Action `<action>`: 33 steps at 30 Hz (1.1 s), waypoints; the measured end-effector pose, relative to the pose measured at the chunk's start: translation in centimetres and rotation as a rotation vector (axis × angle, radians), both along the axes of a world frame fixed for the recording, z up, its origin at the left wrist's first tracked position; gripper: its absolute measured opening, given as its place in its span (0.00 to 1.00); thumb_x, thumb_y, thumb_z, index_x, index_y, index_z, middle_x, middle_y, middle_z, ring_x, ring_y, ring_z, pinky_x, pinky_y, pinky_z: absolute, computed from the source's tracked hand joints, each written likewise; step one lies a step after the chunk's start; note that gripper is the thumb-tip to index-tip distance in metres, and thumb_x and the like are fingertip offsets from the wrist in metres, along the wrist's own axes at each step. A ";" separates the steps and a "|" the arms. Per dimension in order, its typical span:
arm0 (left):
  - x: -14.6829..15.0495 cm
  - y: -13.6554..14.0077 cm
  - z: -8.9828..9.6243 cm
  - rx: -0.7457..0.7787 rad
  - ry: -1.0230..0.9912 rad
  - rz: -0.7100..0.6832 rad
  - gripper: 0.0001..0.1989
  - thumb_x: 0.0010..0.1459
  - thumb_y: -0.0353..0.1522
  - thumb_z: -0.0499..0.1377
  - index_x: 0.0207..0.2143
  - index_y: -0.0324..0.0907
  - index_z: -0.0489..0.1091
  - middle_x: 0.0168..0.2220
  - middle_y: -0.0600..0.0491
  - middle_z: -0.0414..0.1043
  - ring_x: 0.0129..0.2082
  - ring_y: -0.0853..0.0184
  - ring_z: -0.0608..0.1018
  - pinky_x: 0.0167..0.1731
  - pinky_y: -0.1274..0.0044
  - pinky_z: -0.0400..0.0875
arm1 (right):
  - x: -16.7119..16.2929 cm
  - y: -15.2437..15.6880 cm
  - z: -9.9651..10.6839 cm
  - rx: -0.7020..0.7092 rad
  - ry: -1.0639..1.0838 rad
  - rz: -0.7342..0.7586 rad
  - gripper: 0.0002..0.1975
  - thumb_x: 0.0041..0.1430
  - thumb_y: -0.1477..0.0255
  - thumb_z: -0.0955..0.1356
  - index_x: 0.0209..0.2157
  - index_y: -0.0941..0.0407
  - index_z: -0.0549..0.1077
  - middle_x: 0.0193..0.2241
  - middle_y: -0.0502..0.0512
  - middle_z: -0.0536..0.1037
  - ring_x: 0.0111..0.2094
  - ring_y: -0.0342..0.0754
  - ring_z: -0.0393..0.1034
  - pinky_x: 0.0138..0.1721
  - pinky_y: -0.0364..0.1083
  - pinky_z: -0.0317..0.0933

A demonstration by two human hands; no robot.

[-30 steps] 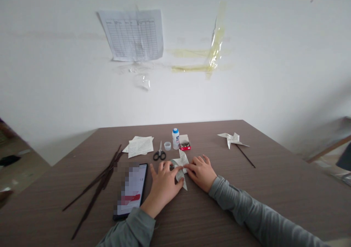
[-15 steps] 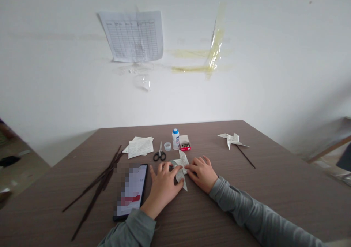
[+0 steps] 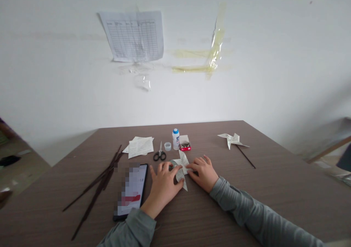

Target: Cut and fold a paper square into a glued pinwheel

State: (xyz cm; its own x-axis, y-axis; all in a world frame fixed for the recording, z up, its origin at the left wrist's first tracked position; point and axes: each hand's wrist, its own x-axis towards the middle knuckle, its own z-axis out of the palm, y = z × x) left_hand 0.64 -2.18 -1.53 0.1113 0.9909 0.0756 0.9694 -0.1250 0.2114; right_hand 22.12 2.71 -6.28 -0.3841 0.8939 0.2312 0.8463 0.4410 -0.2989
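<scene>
A paper pinwheel made of printed paper lies on the table between my hands, its pointed blades spread out. My left hand curves over its left side, with thumb and fingers holding the folded paper near the middle. From the right, my right hand pinches or presses the pinwheel close to its centre; the fingertips partly hide what they touch. Just beyond stand a small red box of metal pins, a white bottle with a blue cap, a small clear cup and black-handled scissors.
A phone lies left of my left hand, with several dark thin sticks farther left. Printed paper squares rest behind it. At the right lies another pinwheel on a dark stick. A wall borders the table's far edge.
My right hand's fingers have shifted very slightly at the pinwheel's centre. The left hand and the other things stay where they were.
</scene>
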 end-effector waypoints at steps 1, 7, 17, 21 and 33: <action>0.0 0.0 -0.1 0.003 -0.005 0.002 0.28 0.75 0.33 0.74 0.73 0.62 0.91 0.72 0.43 0.88 0.79 0.36 0.81 0.87 0.24 0.62 | 0.1 0.2 -0.3 0.008 0.004 -0.001 0.16 0.84 0.72 0.76 0.62 0.44 0.96 0.54 0.58 0.94 0.62 0.61 0.88 0.87 0.75 0.64; -0.3 0.1 -0.5 0.021 -0.039 -0.021 0.24 0.76 0.34 0.73 0.70 0.61 0.93 0.73 0.41 0.87 0.78 0.35 0.80 0.85 0.22 0.61 | 0.4 0.5 -1.1 0.060 0.015 0.031 0.17 0.84 0.70 0.74 0.61 0.40 0.95 0.52 0.55 0.93 0.59 0.61 0.87 0.84 0.74 0.67; -0.2 -0.1 -0.2 -0.018 -0.015 -0.026 0.25 0.78 0.34 0.71 0.72 0.60 0.92 0.74 0.40 0.85 0.80 0.34 0.78 0.86 0.22 0.59 | -0.4 -0.1 0.3 0.012 -0.067 0.002 0.20 0.85 0.72 0.73 0.64 0.39 0.95 0.54 0.56 0.91 0.63 0.63 0.84 0.84 0.74 0.67; -0.2 0.1 -0.4 -0.018 -0.013 -0.006 0.27 0.78 0.34 0.70 0.74 0.60 0.90 0.74 0.41 0.85 0.80 0.36 0.79 0.86 0.24 0.61 | -0.3 -0.2 0.2 0.035 -0.045 0.007 0.18 0.85 0.73 0.74 0.63 0.43 0.95 0.55 0.58 0.92 0.64 0.63 0.85 0.85 0.75 0.66; 0.0 -0.2 0.4 -0.021 -0.011 0.003 0.25 0.76 0.33 0.73 0.72 0.58 0.92 0.75 0.39 0.87 0.81 0.33 0.81 0.86 0.23 0.62 | -0.5 -0.6 0.7 0.015 -0.032 0.012 0.20 0.85 0.73 0.75 0.67 0.41 0.95 0.57 0.60 0.93 0.65 0.65 0.86 0.85 0.75 0.64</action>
State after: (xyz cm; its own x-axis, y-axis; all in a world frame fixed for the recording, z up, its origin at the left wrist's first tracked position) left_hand 0.66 -2.34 -1.09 0.1078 0.9926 0.0558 0.9673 -0.1177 0.2248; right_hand 21.65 2.11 -5.59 -0.4022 0.8856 0.2323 0.8498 0.4555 -0.2653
